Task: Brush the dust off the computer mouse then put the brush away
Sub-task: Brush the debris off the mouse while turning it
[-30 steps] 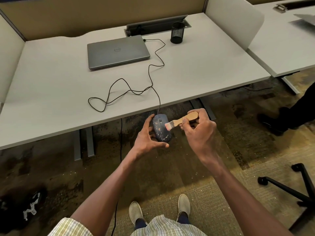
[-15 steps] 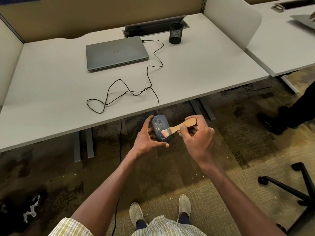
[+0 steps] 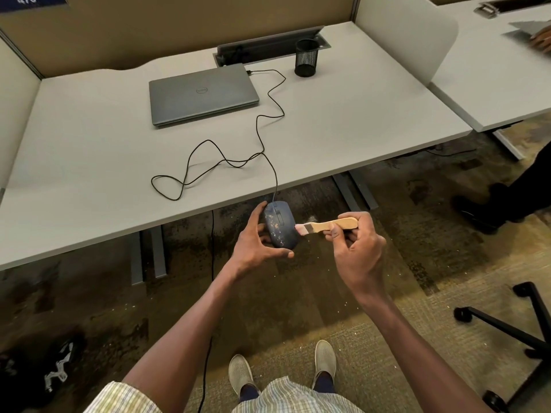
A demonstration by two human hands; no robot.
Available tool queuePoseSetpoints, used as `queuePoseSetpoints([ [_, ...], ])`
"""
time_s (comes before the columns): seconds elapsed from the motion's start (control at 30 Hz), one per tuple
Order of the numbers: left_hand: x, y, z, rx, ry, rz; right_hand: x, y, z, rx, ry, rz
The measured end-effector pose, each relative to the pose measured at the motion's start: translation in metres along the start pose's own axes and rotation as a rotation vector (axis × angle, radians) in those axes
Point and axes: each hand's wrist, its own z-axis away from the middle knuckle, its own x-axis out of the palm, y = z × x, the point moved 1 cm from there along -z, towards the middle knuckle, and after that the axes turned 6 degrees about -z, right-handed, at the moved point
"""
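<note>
A dark blue wired computer mouse, speckled with pale dust, is held in front of the desk edge by my left hand, thumb and fingers around its sides. My right hand grips the wooden handle of a small brush. The brush lies nearly level, and its pale bristles touch the right side of the mouse. The mouse's black cable runs up over the desk to a closed grey laptop.
A black mesh pen cup stands at the back of the white desk. A white divider separates a neighbouring desk, where another person's hand and leg show. A chair base stands at the right. Dust specks lie on the carpet.
The brush has swept from the middle of the mouse's top to its right edge, and its handle has levelled out. My left hand still holds the mouse in the same spot.
</note>
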Motion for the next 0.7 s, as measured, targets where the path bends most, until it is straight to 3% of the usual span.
queuePoseSetpoints([
  [0.2, 0.001, -0.001, -0.001, 0.01, -0.009, 0.014, 0.002, 0.004, 0.013, 0.002, -0.119, -0.032],
  [0.47, -0.001, -0.003, -0.001, 0.008, -0.03, 0.009, -0.001, 0.008, -0.01, 0.008, -0.042, 0.008],
  [0.6, -0.001, -0.004, 0.0, 0.005, -0.036, 0.017, -0.001, 0.007, -0.018, -0.009, -0.151, 0.006],
  [0.7, -0.002, -0.006, 0.002, 0.014, -0.051, 0.019, 0.002, 0.009, -0.025, -0.005, -0.135, 0.038],
])
